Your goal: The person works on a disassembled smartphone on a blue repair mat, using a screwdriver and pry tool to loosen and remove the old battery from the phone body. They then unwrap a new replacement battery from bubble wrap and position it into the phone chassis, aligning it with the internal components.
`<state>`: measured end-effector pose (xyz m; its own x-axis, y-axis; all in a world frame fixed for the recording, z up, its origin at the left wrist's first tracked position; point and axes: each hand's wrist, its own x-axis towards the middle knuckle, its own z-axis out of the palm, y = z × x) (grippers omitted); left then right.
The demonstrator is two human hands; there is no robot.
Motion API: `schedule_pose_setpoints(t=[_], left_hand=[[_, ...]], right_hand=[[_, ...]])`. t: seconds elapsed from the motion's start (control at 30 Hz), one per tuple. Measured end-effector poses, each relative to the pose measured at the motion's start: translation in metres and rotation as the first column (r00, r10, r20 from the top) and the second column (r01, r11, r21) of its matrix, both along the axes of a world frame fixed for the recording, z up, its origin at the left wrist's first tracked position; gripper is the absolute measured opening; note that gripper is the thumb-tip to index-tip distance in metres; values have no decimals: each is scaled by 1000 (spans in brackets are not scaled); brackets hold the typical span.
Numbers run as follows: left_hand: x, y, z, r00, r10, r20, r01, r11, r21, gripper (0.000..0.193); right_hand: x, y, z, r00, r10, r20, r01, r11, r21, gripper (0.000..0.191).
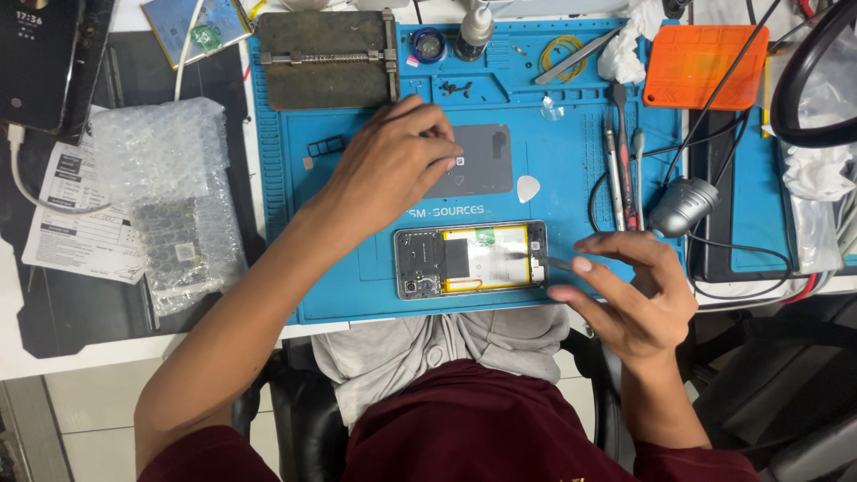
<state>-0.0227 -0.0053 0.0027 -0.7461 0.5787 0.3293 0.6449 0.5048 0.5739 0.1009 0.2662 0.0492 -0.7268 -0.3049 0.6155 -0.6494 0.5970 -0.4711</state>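
Blue repair mat [357, 286] on cluttered bench — bubble wrap [165, 170] far left. Left hand [393, 165] curled loosely over grey back cover [478, 161], fingertips touching, nothing gripped. Opened phone [471, 259] near centre — thin, fragile, best held by edges. Right hand [629, 290] pinching tweezers [558, 262] at phone's right end.

The left hand [393, 165] hides part of the grey back cover [478, 161].
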Motion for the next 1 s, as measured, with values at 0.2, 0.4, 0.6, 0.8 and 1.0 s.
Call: schedule_pose_setpoints(t=[0.2, 0.4, 0.6, 0.8, 1.0], left_hand=[[1, 2, -3, 998, -35, 56, 36, 999, -19, 15], [1, -1, -1, 999, -25, 21, 25, 999, -26, 30], [7, 13, -3, 994, -71, 82, 60, 990, 125, 13], [29, 36, -1, 973, -216, 83, 191, 953, 235, 8], [40, 42, 0, 965, -262, -7, 252, 922, 293, 14]], right_hand=[[7, -2, 2, 995, 28, 94, -26, 999, -21, 31], [1, 4, 4, 934, 210, 290, -160, 970, -185, 36], [-10, 7, -4, 989, 107, 99, -98, 991, -87, 41], [-6, 5, -8, 951, 154, 269, -49, 932, -360, 20], [-8, 5, 3, 938, 169, 303, -98, 967, -236, 37]])
